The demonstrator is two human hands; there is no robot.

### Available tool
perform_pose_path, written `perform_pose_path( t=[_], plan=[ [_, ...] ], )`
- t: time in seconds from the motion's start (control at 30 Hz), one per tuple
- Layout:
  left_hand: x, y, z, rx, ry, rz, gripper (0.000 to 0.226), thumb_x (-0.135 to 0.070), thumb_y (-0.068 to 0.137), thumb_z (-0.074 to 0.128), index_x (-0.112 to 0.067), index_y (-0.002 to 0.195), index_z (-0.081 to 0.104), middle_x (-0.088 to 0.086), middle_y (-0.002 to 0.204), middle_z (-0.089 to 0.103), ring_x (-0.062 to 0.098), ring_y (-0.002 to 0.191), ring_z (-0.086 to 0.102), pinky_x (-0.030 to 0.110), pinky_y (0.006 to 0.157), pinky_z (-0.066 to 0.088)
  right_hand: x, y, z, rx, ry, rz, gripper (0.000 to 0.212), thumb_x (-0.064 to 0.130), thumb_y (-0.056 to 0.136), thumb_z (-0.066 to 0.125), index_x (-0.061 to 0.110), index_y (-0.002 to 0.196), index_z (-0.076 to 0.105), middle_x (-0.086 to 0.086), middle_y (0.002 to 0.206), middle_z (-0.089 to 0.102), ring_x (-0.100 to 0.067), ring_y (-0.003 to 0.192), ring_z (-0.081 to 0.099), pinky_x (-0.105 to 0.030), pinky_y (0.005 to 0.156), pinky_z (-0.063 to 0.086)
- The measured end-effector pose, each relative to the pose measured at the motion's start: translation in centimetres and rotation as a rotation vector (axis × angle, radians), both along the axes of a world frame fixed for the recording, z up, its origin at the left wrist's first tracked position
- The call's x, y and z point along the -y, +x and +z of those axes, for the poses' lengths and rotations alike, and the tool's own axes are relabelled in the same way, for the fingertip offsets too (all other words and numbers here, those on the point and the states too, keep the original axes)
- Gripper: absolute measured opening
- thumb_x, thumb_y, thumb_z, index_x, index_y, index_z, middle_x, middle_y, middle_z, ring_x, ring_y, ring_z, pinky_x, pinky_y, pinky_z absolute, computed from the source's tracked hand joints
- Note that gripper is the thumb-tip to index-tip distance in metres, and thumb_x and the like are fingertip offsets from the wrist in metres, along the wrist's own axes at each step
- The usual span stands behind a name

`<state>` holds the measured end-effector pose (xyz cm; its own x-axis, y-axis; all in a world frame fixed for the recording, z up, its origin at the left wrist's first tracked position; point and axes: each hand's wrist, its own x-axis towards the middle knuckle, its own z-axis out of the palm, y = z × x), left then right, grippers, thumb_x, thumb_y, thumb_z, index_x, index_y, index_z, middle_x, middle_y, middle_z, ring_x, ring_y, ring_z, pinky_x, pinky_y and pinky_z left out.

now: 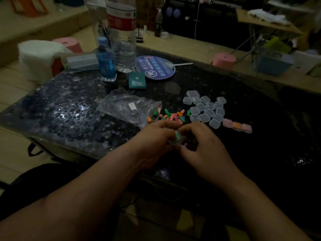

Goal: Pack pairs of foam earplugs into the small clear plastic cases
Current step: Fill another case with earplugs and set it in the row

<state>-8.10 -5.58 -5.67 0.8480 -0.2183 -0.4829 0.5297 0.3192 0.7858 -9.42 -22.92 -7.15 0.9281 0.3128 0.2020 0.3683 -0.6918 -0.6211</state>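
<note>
hands: left hand (pixel 156 136) and right hand (pixel 206 146) both pinch 1 case (pixel 177 138) with curled fingers | case: between the fingertips, something green inside, lid too dark to tell | plugs (pixel 172 117): just past the fingers, pointing all ways, nearer left hand | empty cases (pixel 205 108): past right fingers

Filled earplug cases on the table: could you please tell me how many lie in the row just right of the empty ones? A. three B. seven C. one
A: three filled cases lie side by side, pink, orange, pink, at the right end of the cluster of empty cases.
</note>
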Motion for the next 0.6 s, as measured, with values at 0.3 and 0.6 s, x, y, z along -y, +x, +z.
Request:
perform_pose_path(
  t=[0.3,0.6],
  plan=[
    [-0.26,0.11,-0.15,0.037,0.03,-0.076,0.052,0.017,0.094,0.048,-0.014,0.134,0.06,0.021,0.13,0.066,0.031,0.116,0.071,0.049,0.106,0.054,0.69,0.7,0.75,-0.447,0.26,0.08,0.038,0.033,0.099,0.074,0.042,0.136,0.067,0.016,0.127,0.072,-0.004,0.114,0.07,-0.038,0.103,0.059],
    [0.0,-0.03,-0.81,0.123,0.06,-0.063,0.056,0.013,0.094,0.057,-0.02,0.139,0.058,0.02,0.122,0.072,0.03,0.109,0.074,0.041,0.091,0.061,0.16,0.23,0.44,-0.401,0.284,0.092,0.05,0.025,0.092,0.084,0.039,0.135,0.063,0.02,0.122,0.073,0.004,0.113,0.069,-0.025,0.099,0.057]
  ],
)
